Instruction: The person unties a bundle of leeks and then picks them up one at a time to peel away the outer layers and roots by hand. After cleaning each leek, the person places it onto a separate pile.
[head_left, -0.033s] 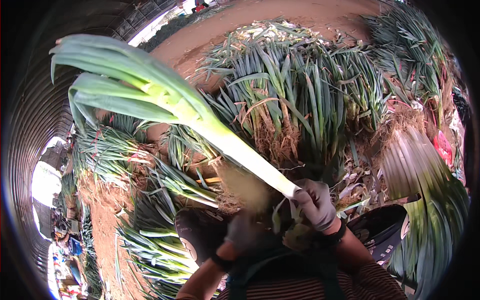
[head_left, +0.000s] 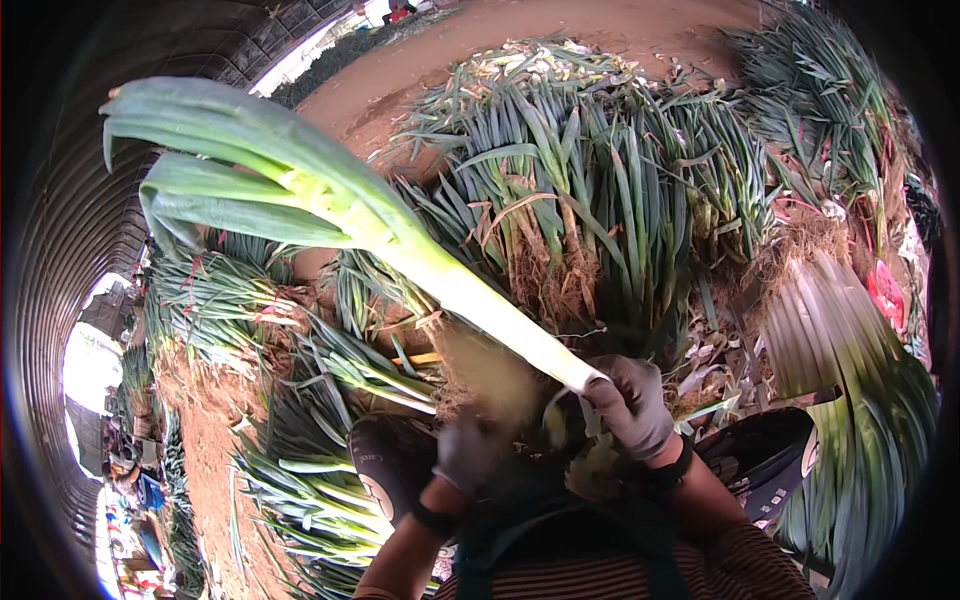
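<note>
My right hand (head_left: 635,405), in a grey glove, is shut on the white base end of a long leek (head_left: 440,275). The leek's stalk slants up to the left and its broad green leaves (head_left: 230,150) fan out near the camera. My left hand (head_left: 468,450), also gloved, is blurred with motion just left of the leek's base, below a tan smear (head_left: 490,375). Whether it holds anything cannot be made out. Both forearms come up from the lower edge over a striped garment (head_left: 640,580).
Heaps of leeks with earthy roots (head_left: 600,190) cover the dirt floor ahead. Bundles with red ties (head_left: 230,300) lie at the left. A stack of trimmed leeks (head_left: 860,400) sits at the right. A black shoe (head_left: 385,465) rests by my left hand. People crouch far left (head_left: 130,480).
</note>
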